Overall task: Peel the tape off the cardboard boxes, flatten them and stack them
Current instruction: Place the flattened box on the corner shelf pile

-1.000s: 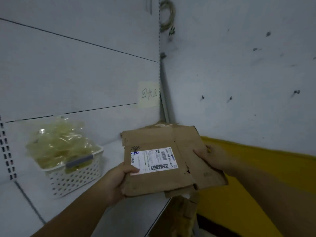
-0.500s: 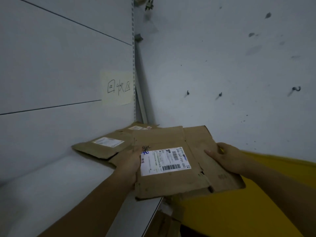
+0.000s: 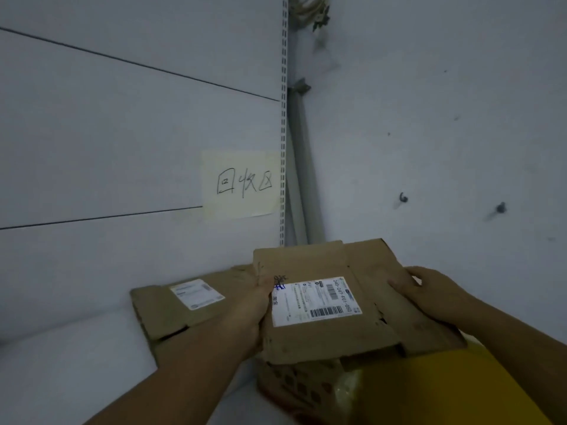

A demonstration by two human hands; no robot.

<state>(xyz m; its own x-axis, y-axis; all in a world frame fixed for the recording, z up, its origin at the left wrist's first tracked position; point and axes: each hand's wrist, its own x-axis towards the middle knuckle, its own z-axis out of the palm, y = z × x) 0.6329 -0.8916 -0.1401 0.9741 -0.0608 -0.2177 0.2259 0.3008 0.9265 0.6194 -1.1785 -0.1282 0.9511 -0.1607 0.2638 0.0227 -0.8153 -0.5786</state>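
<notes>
I hold a flattened brown cardboard box (image 3: 337, 338) with a white barcode shipping label (image 3: 316, 300) on top. My left hand (image 3: 250, 314) grips its left edge, thumb on the label's corner. My right hand (image 3: 429, 297) grips its right flap. The box hovers level over the right end of a white shelf (image 3: 76, 363). Just left of it, partly under it, lies another flattened box (image 3: 165, 311) with a small white label, resting on the shelf in the corner.
A yellowish paper note (image 3: 242, 184) with handwritten characters is stuck on the back panel. A slotted metal upright (image 3: 283, 118) runs up the corner. More cardboard (image 3: 306, 391) and a yellow surface (image 3: 445, 391) lie below the shelf at right.
My view has swung right and closer to the corner; the white basket has left the frame. The held box has moved toward the flattened box lying in the corner.
</notes>
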